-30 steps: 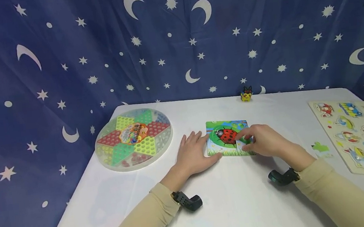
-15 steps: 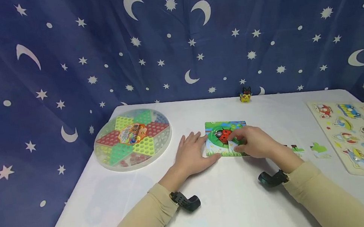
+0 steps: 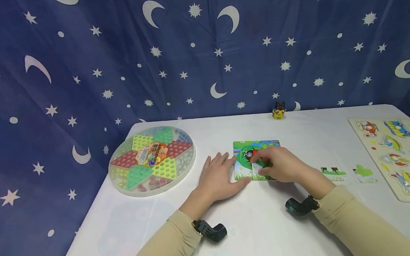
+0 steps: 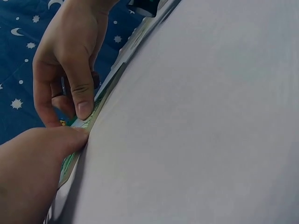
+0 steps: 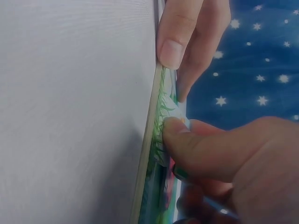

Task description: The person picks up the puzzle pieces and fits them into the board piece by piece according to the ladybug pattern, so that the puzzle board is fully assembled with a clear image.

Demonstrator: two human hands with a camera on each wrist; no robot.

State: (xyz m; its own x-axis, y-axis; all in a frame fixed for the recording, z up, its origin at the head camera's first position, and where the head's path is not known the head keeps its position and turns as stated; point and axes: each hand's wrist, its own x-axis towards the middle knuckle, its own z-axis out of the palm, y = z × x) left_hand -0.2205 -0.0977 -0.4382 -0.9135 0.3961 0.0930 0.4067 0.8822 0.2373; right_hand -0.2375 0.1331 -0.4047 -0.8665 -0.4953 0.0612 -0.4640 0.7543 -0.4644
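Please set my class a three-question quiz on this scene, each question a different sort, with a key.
1. True or false: the right hand pinches a puzzle piece.
2. Which lies on the person's left of the ladybug puzzle?
A. wooden picture board
B. round game board
C. loose green pieces
3. Fill in: the yellow figurine stands near the ____ edge of the table.

Key: 1. True; 2. B; 3. far

The head camera looks forward and down across the white table (image 3: 257, 237) to the starry curtain (image 3: 196, 60). The wrist cameras look in low and close, steeply tilted; both share the grassy edge of the ladybug puzzle (image 3: 244, 166), seemingly almost edge-on.
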